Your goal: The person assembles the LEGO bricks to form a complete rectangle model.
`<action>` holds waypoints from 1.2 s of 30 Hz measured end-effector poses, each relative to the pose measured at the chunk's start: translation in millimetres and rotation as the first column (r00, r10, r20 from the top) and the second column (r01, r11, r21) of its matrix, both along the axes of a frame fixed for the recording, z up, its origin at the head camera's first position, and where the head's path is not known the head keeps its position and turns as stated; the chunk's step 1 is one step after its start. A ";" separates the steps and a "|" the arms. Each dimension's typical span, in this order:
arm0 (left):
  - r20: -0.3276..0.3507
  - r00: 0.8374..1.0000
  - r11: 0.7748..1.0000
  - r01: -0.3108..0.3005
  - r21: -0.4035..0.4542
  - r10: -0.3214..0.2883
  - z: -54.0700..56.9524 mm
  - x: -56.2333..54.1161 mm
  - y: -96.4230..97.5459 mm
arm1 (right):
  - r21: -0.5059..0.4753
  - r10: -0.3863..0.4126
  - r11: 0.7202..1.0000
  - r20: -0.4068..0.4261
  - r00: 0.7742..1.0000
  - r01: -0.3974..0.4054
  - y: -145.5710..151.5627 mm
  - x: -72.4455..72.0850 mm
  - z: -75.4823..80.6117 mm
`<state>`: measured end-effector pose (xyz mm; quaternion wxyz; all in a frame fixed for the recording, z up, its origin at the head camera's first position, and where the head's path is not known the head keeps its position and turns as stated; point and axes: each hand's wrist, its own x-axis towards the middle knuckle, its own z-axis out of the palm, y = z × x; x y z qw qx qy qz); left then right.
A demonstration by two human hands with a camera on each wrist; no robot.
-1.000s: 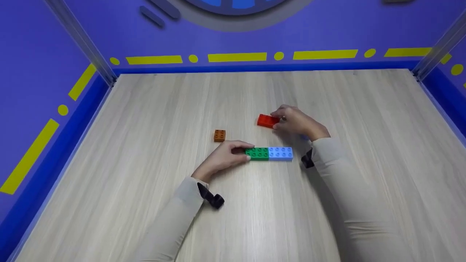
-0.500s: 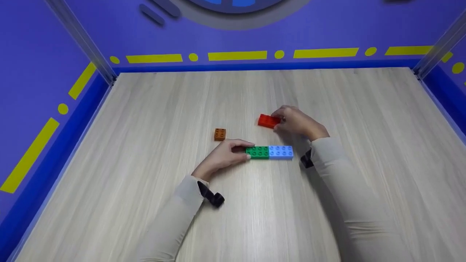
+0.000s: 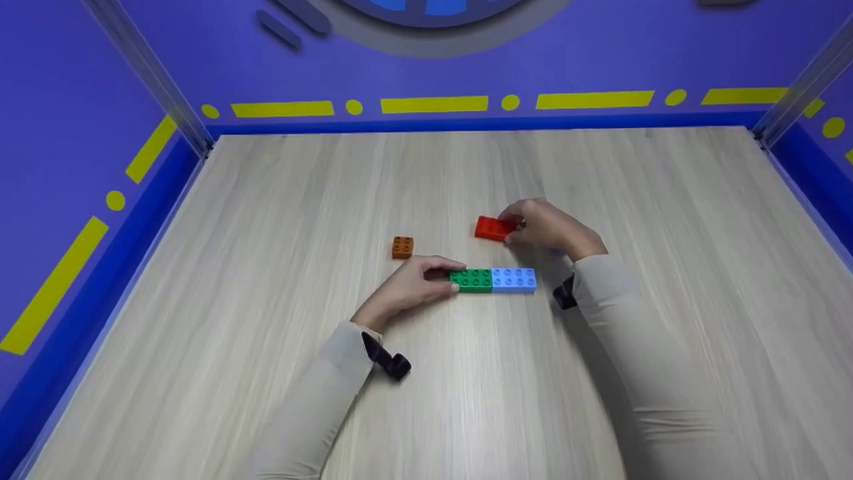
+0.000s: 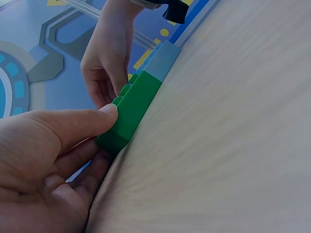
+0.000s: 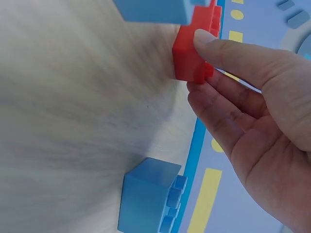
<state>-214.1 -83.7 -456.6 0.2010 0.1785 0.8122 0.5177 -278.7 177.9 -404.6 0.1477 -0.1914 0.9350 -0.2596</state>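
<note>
My left hand [image 3: 413,287] pinches the left end of a green toy building brick [image 3: 476,281], thumb on the near side and fingers on the far side. A light blue brick [image 3: 514,281] lines up against its right end, both lying studs up on the table. Farther back, my right hand [image 3: 548,228] grips the right end of a red brick [image 3: 492,229] between thumb and fingers. The right wrist view shows this red brick [image 5: 187,56] close over the tabletop, partly behind the light blue brick [image 5: 155,10].
A small brown-orange brick [image 3: 402,247] stands just beyond the left hand. Another blue brick [image 5: 146,199] sits near the right wrist, mostly hidden by it in the head view. Blue-purple walls with yellow marks enclose the wooden table [image 3: 300,200] at the back and sides.
The right hand has shifted the red brick slightly nearer and a little to the right. The left hand and the green and light blue bricks stay where they were.
</note>
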 end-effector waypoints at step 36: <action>-0.005 1.000 1.000 -0.003 0.021 0.003 -0.9 -0.2 0.7 | -0.005 0.041 0.999 -0.010 0.999 -0.041 11.2 17.5 9.7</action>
